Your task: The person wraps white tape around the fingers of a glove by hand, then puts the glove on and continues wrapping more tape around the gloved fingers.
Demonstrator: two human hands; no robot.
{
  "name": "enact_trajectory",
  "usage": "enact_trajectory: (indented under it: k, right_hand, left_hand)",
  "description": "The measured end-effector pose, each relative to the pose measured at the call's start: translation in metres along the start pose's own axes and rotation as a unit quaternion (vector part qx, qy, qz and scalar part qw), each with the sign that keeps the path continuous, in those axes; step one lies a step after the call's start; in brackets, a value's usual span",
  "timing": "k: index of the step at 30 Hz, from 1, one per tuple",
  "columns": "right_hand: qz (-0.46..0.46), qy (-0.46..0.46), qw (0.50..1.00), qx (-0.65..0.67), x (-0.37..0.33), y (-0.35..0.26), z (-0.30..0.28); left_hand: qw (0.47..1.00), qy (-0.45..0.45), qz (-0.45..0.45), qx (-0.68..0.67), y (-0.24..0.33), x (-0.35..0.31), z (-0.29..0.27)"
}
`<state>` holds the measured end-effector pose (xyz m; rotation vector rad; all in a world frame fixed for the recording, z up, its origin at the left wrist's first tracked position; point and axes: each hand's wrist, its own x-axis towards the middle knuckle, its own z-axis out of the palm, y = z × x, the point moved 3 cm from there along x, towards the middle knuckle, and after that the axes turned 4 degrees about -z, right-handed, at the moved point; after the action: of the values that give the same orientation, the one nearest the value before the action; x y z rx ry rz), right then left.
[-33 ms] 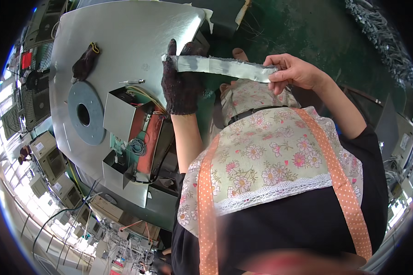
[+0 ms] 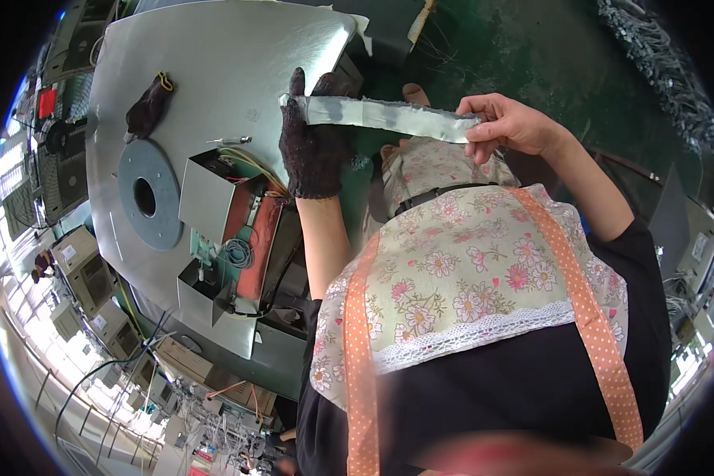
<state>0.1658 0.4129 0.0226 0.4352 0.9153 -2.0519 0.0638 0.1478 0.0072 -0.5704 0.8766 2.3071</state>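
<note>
A silvery, foil-like strip (image 2: 389,117) with a frayed dark upper edge stretches between my hands. In a dark knitted glove, my left hand (image 2: 313,155) grips the strip's left end, which passes across its fingers; one finger points up, and the others are partly hidden. My bare right hand (image 2: 512,125) pinches the right end between thumb and fingers. The strip hangs in front of my floral apron (image 2: 460,262), near the edge of a metal-topped table (image 2: 222,71).
On the table are another dark glove (image 2: 147,109), a grey disc (image 2: 127,194) with a central hole, a small metal tool (image 2: 234,140) and an open metal box (image 2: 206,198) with cables. A fan (image 2: 59,139) stands beyond the table. Shiny strands (image 2: 666,79) are heaped at the far right.
</note>
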Motion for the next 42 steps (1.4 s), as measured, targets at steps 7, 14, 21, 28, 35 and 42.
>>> enact_trajectory:
  k: [7,14,21,28,35,42]
  right_hand:
    - [0.053,0.012,0.998,-0.018,0.007,0.014,-0.022]
    - [0.012,-0.122,0.958,-0.258,0.042,0.022,-0.047]
    - [-0.009,-0.023,0.962,-0.274,0.067,-0.022,-0.047]
    - [-0.031,-0.062,0.968,-0.243,0.104,-0.015,-0.002]
    - [-0.095,0.000,0.994,-0.054,0.127,0.005,0.003]
    - [-0.254,0.097,0.948,-0.168,0.174,-0.002,0.007]
  left_hand:
    - [0.998,-0.020,0.030,0.049,-0.001,-0.009,0.012]
    - [0.916,-0.195,-0.111,0.333,-0.063,-0.002,-0.022]
    - [0.826,-0.130,-0.141,0.530,-0.046,-0.018,0.018]
    - [0.635,-0.163,-0.161,0.738,-0.042,-0.007,0.034]
    - [0.758,-0.066,-0.192,0.619,-0.059,-0.010,-0.014]
    - [0.904,0.080,-0.163,0.387,-0.077,0.002,-0.071]
